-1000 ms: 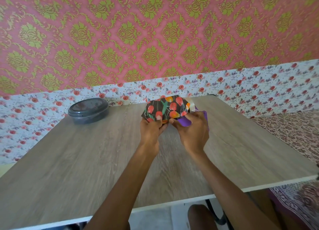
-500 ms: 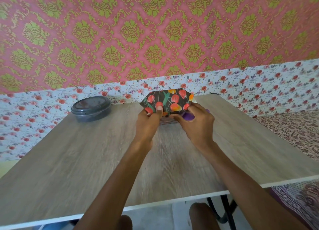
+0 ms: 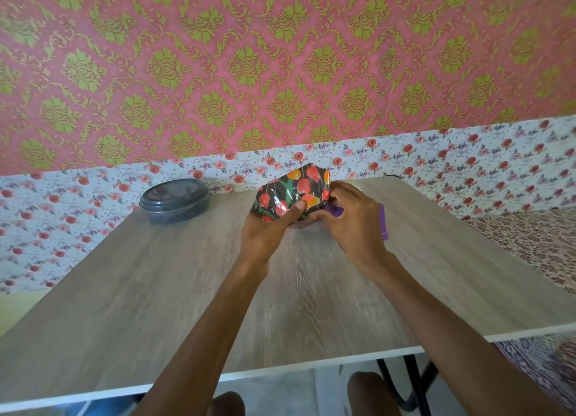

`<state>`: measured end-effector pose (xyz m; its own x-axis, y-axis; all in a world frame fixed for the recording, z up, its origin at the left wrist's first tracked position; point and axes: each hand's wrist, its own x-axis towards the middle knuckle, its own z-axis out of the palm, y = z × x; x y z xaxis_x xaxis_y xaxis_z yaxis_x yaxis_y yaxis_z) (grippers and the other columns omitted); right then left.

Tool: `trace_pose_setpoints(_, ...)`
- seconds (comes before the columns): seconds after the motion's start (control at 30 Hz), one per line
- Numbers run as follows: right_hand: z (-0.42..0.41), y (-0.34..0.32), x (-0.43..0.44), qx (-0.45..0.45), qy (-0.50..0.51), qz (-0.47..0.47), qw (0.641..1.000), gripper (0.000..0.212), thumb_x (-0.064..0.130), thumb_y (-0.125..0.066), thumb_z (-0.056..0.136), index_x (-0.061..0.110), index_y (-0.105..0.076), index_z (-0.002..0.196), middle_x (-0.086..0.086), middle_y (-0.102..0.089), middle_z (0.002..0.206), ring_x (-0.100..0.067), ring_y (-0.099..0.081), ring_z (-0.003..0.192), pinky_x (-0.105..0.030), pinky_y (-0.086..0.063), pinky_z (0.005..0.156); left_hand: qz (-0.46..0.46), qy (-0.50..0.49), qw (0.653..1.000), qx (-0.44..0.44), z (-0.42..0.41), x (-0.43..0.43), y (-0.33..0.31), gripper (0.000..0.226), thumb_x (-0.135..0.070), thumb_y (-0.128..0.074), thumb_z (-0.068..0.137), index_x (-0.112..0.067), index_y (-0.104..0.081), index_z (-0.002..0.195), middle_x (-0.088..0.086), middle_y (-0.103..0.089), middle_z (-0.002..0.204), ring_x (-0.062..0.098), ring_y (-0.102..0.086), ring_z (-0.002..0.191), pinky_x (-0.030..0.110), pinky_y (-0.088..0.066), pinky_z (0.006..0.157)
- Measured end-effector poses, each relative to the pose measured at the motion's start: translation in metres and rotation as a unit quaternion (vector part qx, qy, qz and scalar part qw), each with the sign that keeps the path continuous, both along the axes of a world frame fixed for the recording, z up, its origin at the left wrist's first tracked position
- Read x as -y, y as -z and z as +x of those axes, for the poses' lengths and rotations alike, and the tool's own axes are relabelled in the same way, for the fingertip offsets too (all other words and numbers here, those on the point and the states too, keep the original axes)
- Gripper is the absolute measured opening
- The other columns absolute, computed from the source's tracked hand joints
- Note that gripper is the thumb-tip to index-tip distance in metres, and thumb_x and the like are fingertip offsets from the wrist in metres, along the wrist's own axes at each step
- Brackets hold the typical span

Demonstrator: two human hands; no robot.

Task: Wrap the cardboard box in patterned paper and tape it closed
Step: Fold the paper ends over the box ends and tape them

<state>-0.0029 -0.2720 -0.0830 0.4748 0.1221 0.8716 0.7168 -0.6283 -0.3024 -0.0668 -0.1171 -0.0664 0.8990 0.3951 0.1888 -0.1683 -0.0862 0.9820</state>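
While the left hand (image 3: 268, 231) grips the box (image 3: 293, 191) from underneath, thumb pressed on its papered front, the right hand (image 3: 355, 225) is curled round a purple dispenser (image 3: 384, 220), fingertips at the box's right end. Both hands hold the box over the far part of the table (image 3: 156, 306), right of a grey tub (image 3: 174, 200).

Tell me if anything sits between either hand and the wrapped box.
Nothing visible does. The left hand grips the wrapped box with its thumb on the front, and the right hand curls its fingers against its right end. A purple object shows beneath the right hand; the grey container stands apart, at left.
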Motion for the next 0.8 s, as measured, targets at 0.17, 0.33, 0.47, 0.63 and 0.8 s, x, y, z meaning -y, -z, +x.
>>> trace_pose_setpoints(0.17,-0.002,-0.004,0.0,-0.051,-0.039,0.031,0.997,0.034,0.029,-0.088,0.069,0.009,-0.07,0.089,-0.002,-0.072,0.086,-0.017,-0.067,0.074,-0.037,-0.058,0.065,-0.002,-0.054,0.998,0.011,-0.007,0.011,0.002,0.028,-0.052,-0.079,0.074,-0.04,-0.056,0.084,-0.023,-0.063,0.082,-0.004,-0.059,0.08,0.018,-0.047,0.065)
trace_pose_setpoints(0.33,-0.009,-0.017,0.003,-0.13,-0.127,0.106,0.978,0.02,0.031,-0.071,0.088,0.012,-0.072,0.09,0.007,-0.069,0.08,-0.006,-0.068,0.078,-0.007,-0.048,0.067,-0.034,-0.085,0.996,-0.003,-0.003,0.012,0.006,0.027,-0.059,-0.06,0.087,-0.032,-0.06,0.083,-0.006,-0.062,0.075,0.009,-0.056,0.07,0.025,-0.045,0.063)
trace_pose_setpoints(0.47,-0.003,-0.015,0.004,-0.15,-0.109,0.186,0.965,0.021,0.034,-0.075,0.086,0.014,-0.073,0.079,0.01,-0.07,0.072,0.0,-0.065,0.07,-0.019,-0.05,0.065,-0.05,-0.04,0.998,-0.022,-0.004,0.014,0.008,0.031,-0.061,-0.056,0.089,-0.03,-0.063,0.088,-0.009,-0.067,0.092,0.006,-0.06,0.088,0.028,-0.048,0.079)
trace_pose_setpoints(0.63,0.002,-0.019,0.005,-0.215,-0.149,0.232,0.937,0.011,0.02,-0.083,0.078,0.013,-0.079,0.086,0.003,-0.076,0.079,-0.015,-0.073,0.079,-0.036,-0.059,0.077,0.023,-0.114,0.992,0.046,-0.004,-0.011,0.006,0.066,-0.048,-0.066,0.088,-0.026,-0.04,0.145,-0.006,-0.043,0.146,0.014,-0.043,0.131,0.037,-0.04,0.106)
trace_pose_setpoints(0.8,-0.003,-0.022,-0.008,-0.269,-0.216,0.205,0.916,0.025,0.005,-0.087,0.069,0.013,-0.08,0.092,0.004,-0.077,0.087,-0.009,-0.073,0.086,-0.032,-0.059,0.085,0.209,0.035,0.974,0.083,0.006,-0.036,-0.005,0.041,-0.04,-0.074,0.084,-0.029,-0.067,0.122,-0.01,-0.066,0.123,0.006,-0.06,0.114,0.036,-0.053,0.097)
